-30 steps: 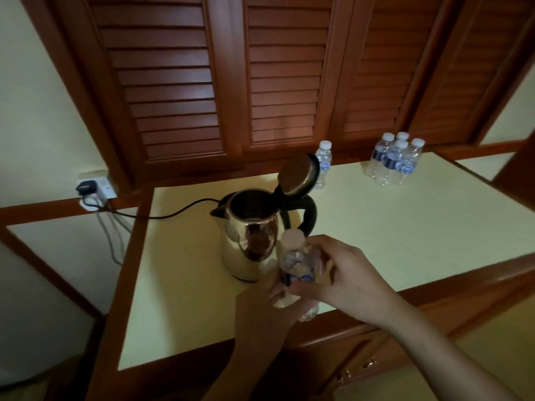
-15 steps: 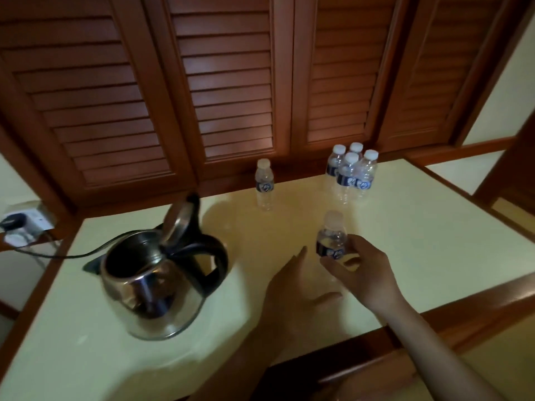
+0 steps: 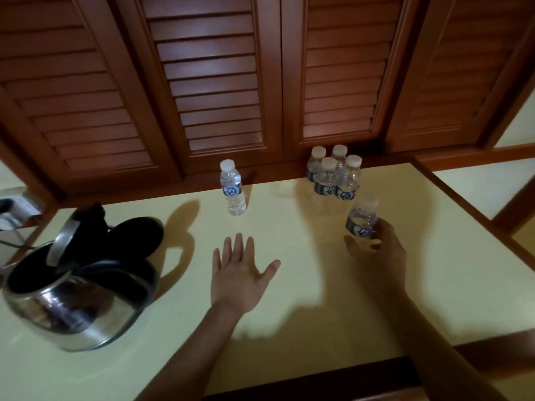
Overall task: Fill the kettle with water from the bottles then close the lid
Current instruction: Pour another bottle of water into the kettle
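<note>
We look down on a pale yellow counter [image 3: 445, 285]. At lower left the steel kettle [image 3: 78, 302] stands with its lid [image 3: 62, 241] tipped up, so closing is not yet done. Our left hand [image 3: 240, 273], on the bottle a second ago, now lies mid-frame, fingers straight and spread, holding nothing. Our right hand [image 3: 382, 250] has carried the small bottle [image 3: 363, 218] rightward, fingers wrapped round it, just beside four bottles [image 3: 333, 180]. We judge it is being set aside. A lone bottle [image 3: 231, 189] waits at upper centre.

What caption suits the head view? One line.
The right hand holds a bottle near four others; left hand open; kettle lid up.
</note>
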